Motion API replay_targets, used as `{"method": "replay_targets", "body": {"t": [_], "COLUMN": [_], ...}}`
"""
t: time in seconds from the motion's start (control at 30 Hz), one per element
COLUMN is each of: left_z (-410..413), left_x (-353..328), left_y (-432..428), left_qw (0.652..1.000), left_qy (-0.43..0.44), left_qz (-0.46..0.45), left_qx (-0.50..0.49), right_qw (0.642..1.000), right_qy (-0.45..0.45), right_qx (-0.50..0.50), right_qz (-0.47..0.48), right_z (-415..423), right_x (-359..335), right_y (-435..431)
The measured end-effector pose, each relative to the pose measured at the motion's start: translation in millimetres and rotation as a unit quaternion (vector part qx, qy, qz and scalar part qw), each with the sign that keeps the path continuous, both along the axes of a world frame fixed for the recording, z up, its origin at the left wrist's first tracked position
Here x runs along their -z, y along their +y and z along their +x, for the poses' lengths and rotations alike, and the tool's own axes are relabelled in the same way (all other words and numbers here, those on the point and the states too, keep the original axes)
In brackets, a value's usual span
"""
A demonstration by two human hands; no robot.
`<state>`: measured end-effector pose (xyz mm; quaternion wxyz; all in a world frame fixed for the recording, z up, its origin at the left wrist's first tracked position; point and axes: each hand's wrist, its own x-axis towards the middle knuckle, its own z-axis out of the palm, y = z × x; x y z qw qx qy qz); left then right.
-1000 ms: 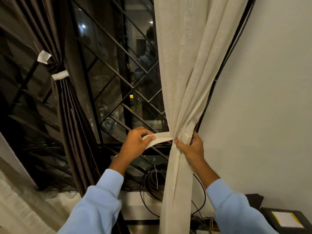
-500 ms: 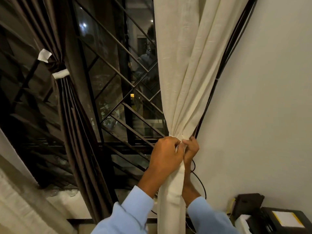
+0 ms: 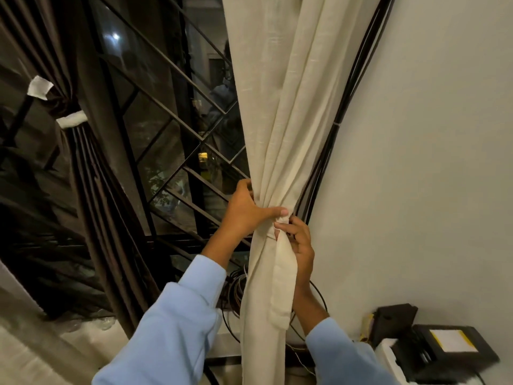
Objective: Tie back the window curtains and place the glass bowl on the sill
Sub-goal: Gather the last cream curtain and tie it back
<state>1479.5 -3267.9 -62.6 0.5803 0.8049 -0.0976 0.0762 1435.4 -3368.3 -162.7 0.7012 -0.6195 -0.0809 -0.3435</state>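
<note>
A cream curtain (image 3: pixel 280 107) hangs bunched at the right of the window. A cream tie strip (image 3: pixel 281 279) is wrapped round its gathered waist and its loose end hangs down the front. My left hand (image 3: pixel 244 211) grips the gathered curtain from the left, thumb pressed across the wrap. My right hand (image 3: pixel 297 240) pinches the top of the strip's hanging end at the right side. At the left, a dark brown curtain (image 3: pixel 91 190) is held back by a white tie (image 3: pixel 70 119). No glass bowl is in view.
A dark window (image 3: pixel 166 120) with diagonal metal bars lies behind. Coiled black cables (image 3: pixel 234 290) sit on the sill behind the cream curtain. Thin black cables run up the white wall (image 3: pixel 430 162). A black box (image 3: pixel 455 348) stands at the lower right.
The strip's end, held out to the left a second ago, has been brought round the curtain and now hangs down its front. Both hands have closed in at the wrap.
</note>
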Motion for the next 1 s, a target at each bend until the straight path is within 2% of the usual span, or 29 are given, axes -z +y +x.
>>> {"method": "replay_targets", "body": {"t": [0.1,0.2,0.33,0.47,0.57,0.67,0.8,0.93,1.0], "left_z": [10,17,20,21,19,16,12,12,13], "left_x": [2,6,8,13,13,13,15,15,16], "left_y": [1,3,4,6,5,4,3,3,4], "left_qw": [0.998,0.996,0.994,0.988,0.984,0.975,0.958,0.954,0.952], "left_qy": [0.045,0.054,0.054,0.063,0.062,0.073,0.094,0.097,0.101], "left_qz": [-0.044,-0.053,-0.079,-0.109,-0.121,-0.132,-0.134,-0.127,-0.123], "left_qx": [0.017,0.038,0.046,0.091,0.116,0.164,0.235,0.255,0.261], "right_qw": [1.0,0.999,0.995,0.971,0.97,0.962,0.932,0.936,0.927], "right_qy": [-0.001,-0.027,-0.012,0.031,0.041,0.08,0.167,0.216,0.263], "right_qx": [0.0,0.019,-0.019,0.032,0.068,0.029,-0.027,-0.082,-0.114], "right_qz": [-0.004,-0.014,0.101,0.233,0.23,0.258,0.322,0.263,0.241], "right_z": [-1,-2,-4,2,8,15,27,38,43], "right_x": [-5,-6,-8,-17,-16,-13,-11,-11,-15], "right_y": [-4,-10,-21,-39,-50,-54,-47,-38,-33]}}
